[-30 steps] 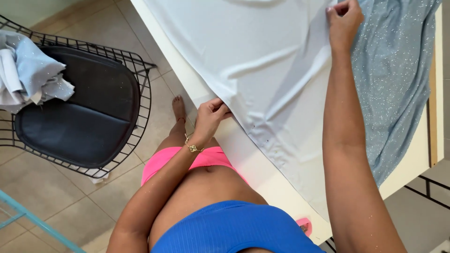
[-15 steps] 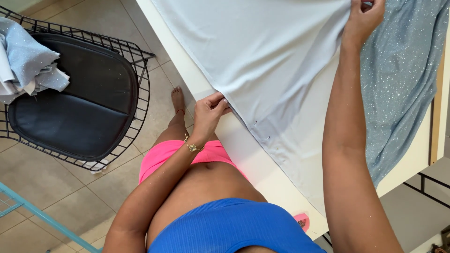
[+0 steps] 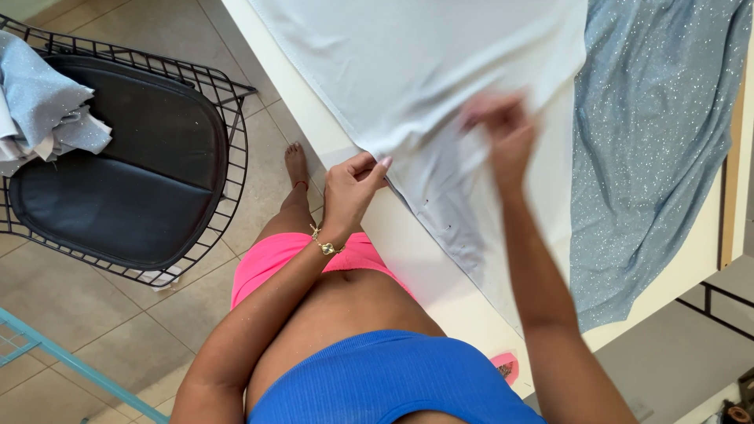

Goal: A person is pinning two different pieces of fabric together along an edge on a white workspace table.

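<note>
A white cloth (image 3: 440, 71) lies spread over a white table (image 3: 408, 251), its near edge folded over. My left hand (image 3: 351, 188) pinches the cloth's corner at the table's edge; a gold bracelet is on that wrist. My right hand (image 3: 503, 133) is blurred with motion and grips a fold of the same cloth near its middle. A blue sparkly fabric (image 3: 660, 157) lies on the table to the right, partly under the white cloth.
A black cushioned wire chair (image 3: 118, 173) stands on the tiled floor at the left with a pile of pale blue and white fabric (image 3: 43, 110) on it. A light blue metal frame (image 3: 47, 353) crosses the lower left. A pink item (image 3: 506, 367) sits by the table's near corner.
My right hand has come from the cloth's far edge back toward me, drawing the white cloth over itself. The left hand stays at the near corner.
</note>
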